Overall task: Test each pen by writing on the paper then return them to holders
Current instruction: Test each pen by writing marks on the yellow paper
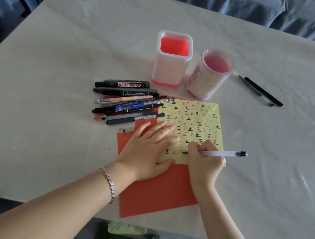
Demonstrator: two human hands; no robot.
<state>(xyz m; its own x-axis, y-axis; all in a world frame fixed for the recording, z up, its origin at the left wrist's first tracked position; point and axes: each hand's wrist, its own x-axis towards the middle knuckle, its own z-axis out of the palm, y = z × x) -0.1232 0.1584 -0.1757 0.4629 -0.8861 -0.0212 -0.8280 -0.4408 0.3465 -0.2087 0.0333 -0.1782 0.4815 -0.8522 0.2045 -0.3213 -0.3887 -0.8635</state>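
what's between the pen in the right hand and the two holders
Nothing visible. The right hand grips the pen over the yellow paper; the square holder and round holder stand past the paper's far edge, tops open. The pen pile lies to the left.

Pens (128,102) left of paper (193,121) (holders (172,64) behind).

Likely a home: pale table (63,76) beside rumpled blue-grey fabric (270,11).
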